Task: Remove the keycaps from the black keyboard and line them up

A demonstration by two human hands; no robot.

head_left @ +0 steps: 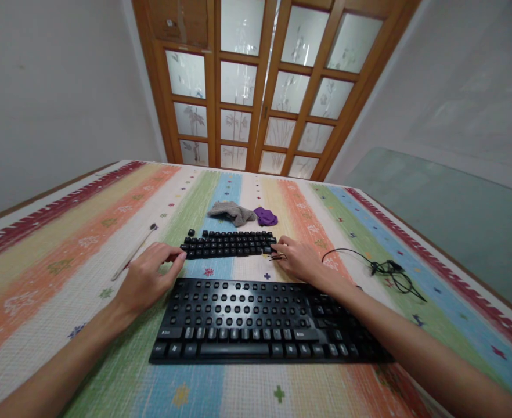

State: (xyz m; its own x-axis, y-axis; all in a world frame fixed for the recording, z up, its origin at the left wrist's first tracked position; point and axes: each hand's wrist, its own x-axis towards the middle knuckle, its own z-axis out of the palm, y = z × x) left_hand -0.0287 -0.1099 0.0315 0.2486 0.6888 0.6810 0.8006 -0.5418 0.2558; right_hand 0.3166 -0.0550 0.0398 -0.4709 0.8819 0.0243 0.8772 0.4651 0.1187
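Rows of loose black keycaps lie on the striped tablecloth, above a black keyboard. Most of the keyboard's upper rows show bare key stems, while its two lowest rows still carry keycaps. My left hand is at the rows' left end, thumb and index fingertip together against the end keycap; anything between them is hidden. At the right end, my right hand has its fingertips closed about an end keycap. Thin dark wire loops show beneath its fingers. My right forearm covers part of the keyboard's right side.
A grey cloth and a purple cloth lie behind the keycaps. On the left is a slim brush-like stick. A coiled black cable lies at right. Wood-framed glass doors stand beyond the table.
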